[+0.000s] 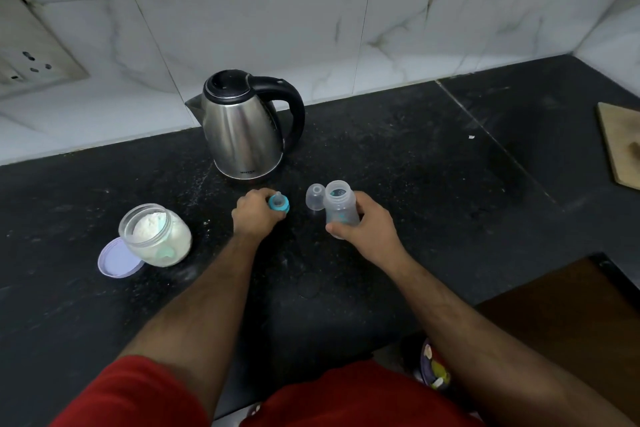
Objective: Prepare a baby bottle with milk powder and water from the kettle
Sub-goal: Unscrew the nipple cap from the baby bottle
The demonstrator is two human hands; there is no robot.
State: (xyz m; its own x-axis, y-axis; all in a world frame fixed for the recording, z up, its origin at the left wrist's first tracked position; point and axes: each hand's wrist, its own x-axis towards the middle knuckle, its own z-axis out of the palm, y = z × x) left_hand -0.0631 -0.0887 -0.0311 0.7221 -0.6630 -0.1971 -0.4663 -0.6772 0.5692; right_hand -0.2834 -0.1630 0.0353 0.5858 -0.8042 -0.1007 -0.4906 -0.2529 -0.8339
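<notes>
Clear bottle open, uncapped.

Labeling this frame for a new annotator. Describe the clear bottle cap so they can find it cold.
Start at the steel kettle on the black counter and drop toward the camera. Just right of its base, the clear bottle cap stands beside the open baby bottle gripped by the right hand. It is a small see-through dome, unlike the blue-ringed nipple held by the left hand.

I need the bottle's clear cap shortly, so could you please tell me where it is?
In the head view, the clear cap sits on the black counter just left of the bottle, in front of the kettle.
</notes>
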